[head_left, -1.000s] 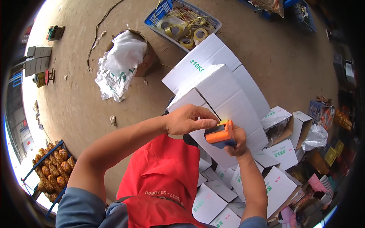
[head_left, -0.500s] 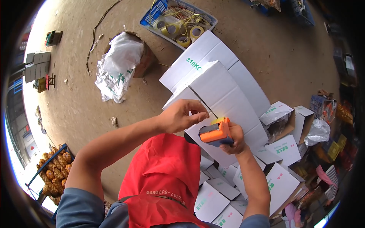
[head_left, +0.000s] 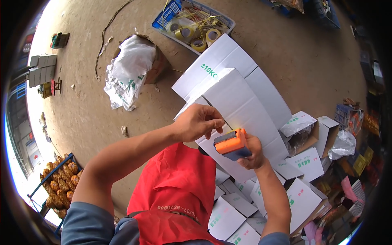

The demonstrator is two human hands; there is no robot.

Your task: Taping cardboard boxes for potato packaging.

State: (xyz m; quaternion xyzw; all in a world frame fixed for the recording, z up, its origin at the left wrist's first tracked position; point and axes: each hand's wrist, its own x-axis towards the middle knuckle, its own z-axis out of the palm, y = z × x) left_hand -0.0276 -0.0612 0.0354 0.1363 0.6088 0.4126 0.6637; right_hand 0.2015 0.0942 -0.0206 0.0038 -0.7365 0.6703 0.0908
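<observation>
- Head view, right hand (head_left: 254, 153): fingers wrapped about a handheld tape dispenser (head_left: 231, 146), orange and dark-blue, held firmly.
- Tape dispenser: in front of the person, over the near part of a large white carton (head_left: 249, 104); contact with the carton cannot be told.
- Left hand (head_left: 199, 122): just left of the dispenser and apart from it, fingers bent, thumb toward the fingertips; whether anything thin is pinched there cannot be told.
- Large white carton: tilted across the view, a dark seam between its panels, wide flaps spread at the far side, green print on one.
- Red apron (head_left: 175, 179): worn by the person, below the left hand.
- Blue plastic basket (head_left: 162, 19): on the floor beyond the carton, containing tape rolls (head_left: 186, 32) and yellow straps (head_left: 208, 19).
- Brown carton (head_left: 160, 68): left of the large carton, white plastic bags (head_left: 131, 57) spilling over its side.
- Smaller white cartons (head_left: 226, 216): heaped to the lower right.
- Netted sacks (head_left: 62, 183): lower left, seemingly filled with produce, contents blurred, beside a blue metal bar (head_left: 51, 174).
</observation>
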